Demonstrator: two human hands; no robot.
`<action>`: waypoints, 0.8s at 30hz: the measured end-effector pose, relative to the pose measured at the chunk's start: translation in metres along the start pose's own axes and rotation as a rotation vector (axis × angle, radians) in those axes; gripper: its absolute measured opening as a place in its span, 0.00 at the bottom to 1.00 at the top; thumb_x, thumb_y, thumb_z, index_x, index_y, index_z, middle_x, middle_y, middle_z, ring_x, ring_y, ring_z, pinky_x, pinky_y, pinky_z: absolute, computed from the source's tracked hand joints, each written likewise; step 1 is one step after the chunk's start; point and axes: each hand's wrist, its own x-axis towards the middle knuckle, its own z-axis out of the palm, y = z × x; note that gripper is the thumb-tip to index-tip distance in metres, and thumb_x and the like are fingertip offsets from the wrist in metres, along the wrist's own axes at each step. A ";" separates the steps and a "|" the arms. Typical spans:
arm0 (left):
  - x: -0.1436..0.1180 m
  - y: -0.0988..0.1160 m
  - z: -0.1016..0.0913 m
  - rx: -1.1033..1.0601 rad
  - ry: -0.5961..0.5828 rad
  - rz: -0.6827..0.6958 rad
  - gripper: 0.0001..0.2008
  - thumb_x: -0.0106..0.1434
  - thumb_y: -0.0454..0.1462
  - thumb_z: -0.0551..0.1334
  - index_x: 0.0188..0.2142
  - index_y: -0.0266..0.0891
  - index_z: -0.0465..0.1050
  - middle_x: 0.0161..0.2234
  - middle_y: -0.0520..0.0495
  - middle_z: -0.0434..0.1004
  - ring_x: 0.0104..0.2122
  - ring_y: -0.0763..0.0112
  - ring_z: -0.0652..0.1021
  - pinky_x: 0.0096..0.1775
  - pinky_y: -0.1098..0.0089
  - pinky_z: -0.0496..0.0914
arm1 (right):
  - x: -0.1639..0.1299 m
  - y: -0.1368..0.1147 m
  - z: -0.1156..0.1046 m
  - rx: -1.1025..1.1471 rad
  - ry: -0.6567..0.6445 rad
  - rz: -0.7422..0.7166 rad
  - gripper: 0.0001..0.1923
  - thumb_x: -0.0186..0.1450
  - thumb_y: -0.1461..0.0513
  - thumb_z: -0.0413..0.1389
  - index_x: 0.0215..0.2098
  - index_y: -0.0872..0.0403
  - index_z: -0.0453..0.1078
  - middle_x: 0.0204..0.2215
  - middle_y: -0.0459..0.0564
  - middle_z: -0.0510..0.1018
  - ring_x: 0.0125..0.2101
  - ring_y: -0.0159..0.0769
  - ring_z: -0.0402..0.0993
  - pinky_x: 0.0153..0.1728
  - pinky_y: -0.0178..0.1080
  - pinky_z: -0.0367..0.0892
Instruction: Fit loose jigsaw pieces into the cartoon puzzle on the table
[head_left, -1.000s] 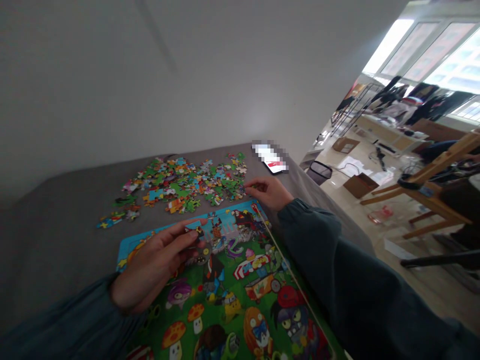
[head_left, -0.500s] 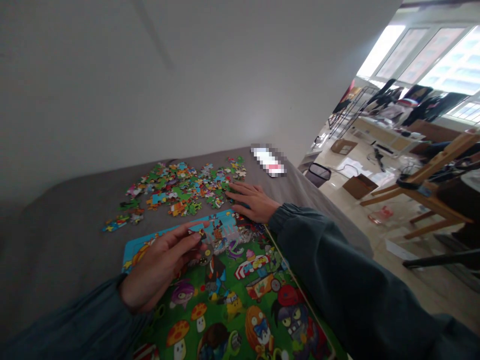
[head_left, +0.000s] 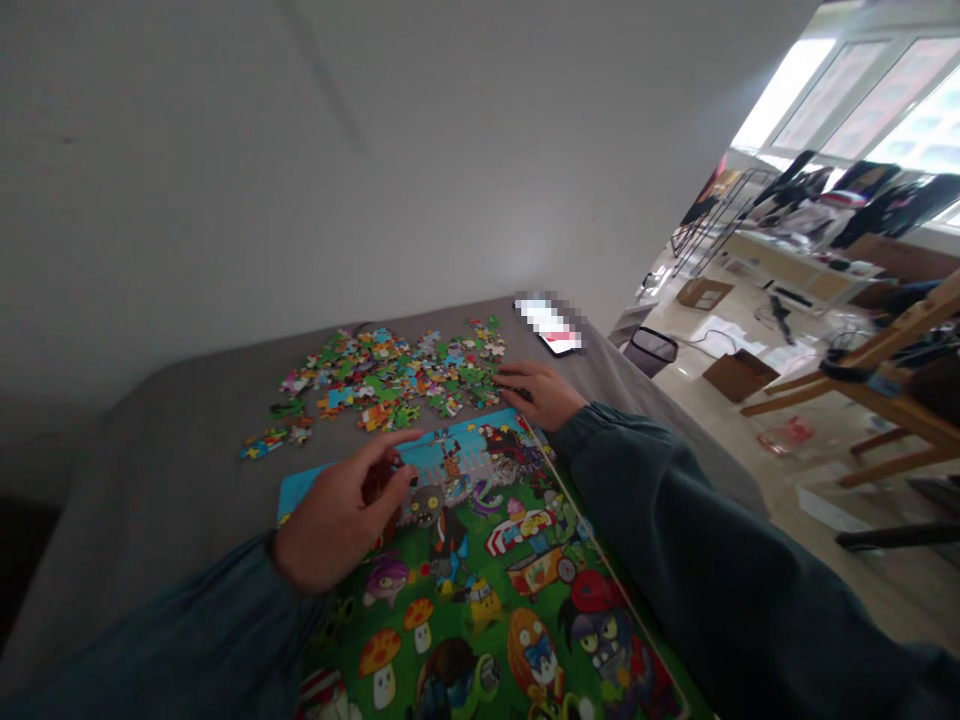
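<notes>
My left hand (head_left: 349, 510) hovers over the upper left of a colourful cartoon puzzle board (head_left: 457, 615), thumb and fingers curled around a puzzle piece that is mostly hidden. Beyond the board's top edge lies a loose heap of small puzzle pieces (head_left: 390, 375) in green, blue, orange and white. My right hand (head_left: 547, 395) rests at the heap's right end, palm down, fingers stretched toward the pieces and slightly bent. No piece shows clearly in it. A few pieces (head_left: 274, 440) lie apart at the heap's left.
A phone (head_left: 551, 325) with a lit screen lies on the grey cloth (head_left: 187, 440) by the white wall (head_left: 420, 180). On the floor to the right are a cardboard box (head_left: 741, 377) and a wooden chair (head_left: 885, 355).
The view has shifted slightly, so the board and heap appear farther right. The piece in my left hand is less visible, and the fingers are curled more. My right hand stays beside the heap.
</notes>
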 end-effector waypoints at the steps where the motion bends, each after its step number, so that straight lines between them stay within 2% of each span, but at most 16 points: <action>1: 0.001 -0.001 -0.001 0.091 -0.003 0.051 0.26 0.64 0.51 0.63 0.56 0.43 0.80 0.28 0.50 0.78 0.24 0.66 0.76 0.28 0.68 0.69 | -0.001 0.000 0.000 -0.002 0.009 -0.010 0.18 0.74 0.61 0.57 0.59 0.51 0.81 0.61 0.58 0.80 0.61 0.50 0.76 0.64 0.55 0.69; 3: 0.003 -0.005 -0.004 0.234 -0.004 0.147 0.21 0.66 0.48 0.60 0.52 0.44 0.83 0.33 0.45 0.83 0.29 0.62 0.79 0.34 0.66 0.73 | -0.003 0.000 0.001 0.001 0.034 -0.026 0.18 0.75 0.61 0.55 0.58 0.52 0.81 0.59 0.58 0.81 0.60 0.50 0.77 0.63 0.55 0.71; 6: 0.013 -0.013 -0.016 0.381 0.046 0.256 0.21 0.71 0.44 0.54 0.53 0.45 0.82 0.47 0.41 0.86 0.44 0.58 0.82 0.50 0.61 0.75 | -0.004 0.002 0.004 0.013 0.107 -0.014 0.18 0.75 0.60 0.53 0.55 0.51 0.83 0.56 0.59 0.83 0.56 0.50 0.80 0.61 0.54 0.73; 8: 0.023 -0.019 -0.030 0.532 0.128 0.235 0.22 0.73 0.41 0.49 0.54 0.45 0.81 0.50 0.41 0.85 0.50 0.57 0.82 0.56 0.58 0.74 | -0.003 0.005 0.008 0.002 0.167 -0.011 0.18 0.76 0.59 0.52 0.54 0.50 0.83 0.54 0.59 0.83 0.55 0.51 0.80 0.60 0.56 0.74; 10: 0.031 -0.025 -0.045 0.631 0.168 0.188 0.21 0.72 0.37 0.50 0.51 0.43 0.82 0.48 0.40 0.85 0.50 0.55 0.81 0.58 0.53 0.73 | -0.002 0.006 0.013 -0.023 0.229 -0.020 0.20 0.76 0.59 0.51 0.55 0.52 0.83 0.55 0.60 0.83 0.55 0.53 0.80 0.60 0.57 0.73; 12: 0.037 -0.027 -0.058 0.717 0.198 0.162 0.18 0.70 0.35 0.53 0.48 0.42 0.83 0.49 0.39 0.84 0.53 0.52 0.79 0.60 0.48 0.70 | -0.001 0.007 0.017 -0.049 0.227 -0.055 0.20 0.75 0.60 0.51 0.55 0.52 0.83 0.56 0.60 0.82 0.56 0.54 0.79 0.61 0.58 0.72; 15: 0.047 -0.022 -0.070 0.823 0.248 0.158 0.17 0.71 0.38 0.56 0.52 0.42 0.81 0.61 0.37 0.76 0.64 0.48 0.71 0.66 0.44 0.64 | -0.001 0.007 0.022 -0.059 0.193 -0.103 0.19 0.74 0.60 0.53 0.54 0.52 0.83 0.58 0.61 0.81 0.59 0.55 0.77 0.62 0.59 0.72; 18: 0.070 -0.015 -0.073 0.895 0.232 0.154 0.21 0.74 0.41 0.54 0.61 0.43 0.76 0.71 0.40 0.65 0.70 0.51 0.64 0.69 0.46 0.60 | 0.000 0.009 0.027 -0.042 0.194 -0.124 0.21 0.75 0.59 0.52 0.61 0.52 0.79 0.60 0.61 0.80 0.61 0.53 0.76 0.63 0.58 0.71; 24: 0.129 -0.021 -0.057 0.993 0.130 0.055 0.28 0.78 0.46 0.50 0.74 0.46 0.60 0.78 0.47 0.51 0.77 0.56 0.53 0.73 0.53 0.54 | 0.003 0.016 0.033 -0.009 0.163 -0.133 0.20 0.74 0.60 0.53 0.59 0.51 0.80 0.60 0.58 0.80 0.60 0.53 0.77 0.62 0.59 0.72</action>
